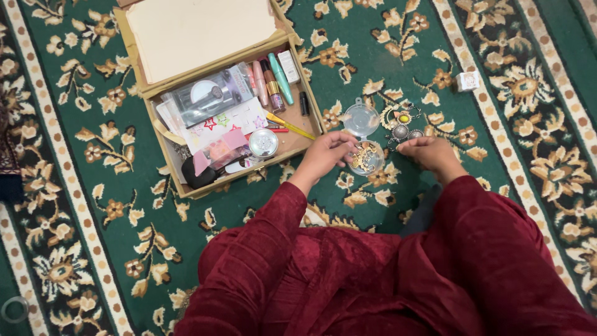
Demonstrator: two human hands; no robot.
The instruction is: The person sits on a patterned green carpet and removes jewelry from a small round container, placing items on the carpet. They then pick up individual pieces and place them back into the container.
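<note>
Round container [367, 158]: a small clear plastic tub is seen at the centre of the frame, resting on the green patterned carpet [93, 261]; gold-coloured jewellery pieces are held inside it.
Lid [361, 119]: a clear round lid is laid flat just above the tub, joined to it or touching it at the rim; the pair forms a long axis running from lower centre toward the top of the frame.
Left hand [326, 152]: the tub's left rim is touched by curled fingers; a firm grip cannot be told.
Right hand [430, 152]: placed just right of the tub, fingers bent downward and loosely closed; whether anything is pinched cannot be told.
Earrings [401, 124]: ornate silver and yellow pieces are laid on the carpet just above the right hand.
Cardboard box [305, 93]: set open at upper left of the frame, filled with cosmetic tubes, a sticker sheet and a round silver tin [263, 143].
Sleeves: dark red velvet is worn on both arms.
</note>
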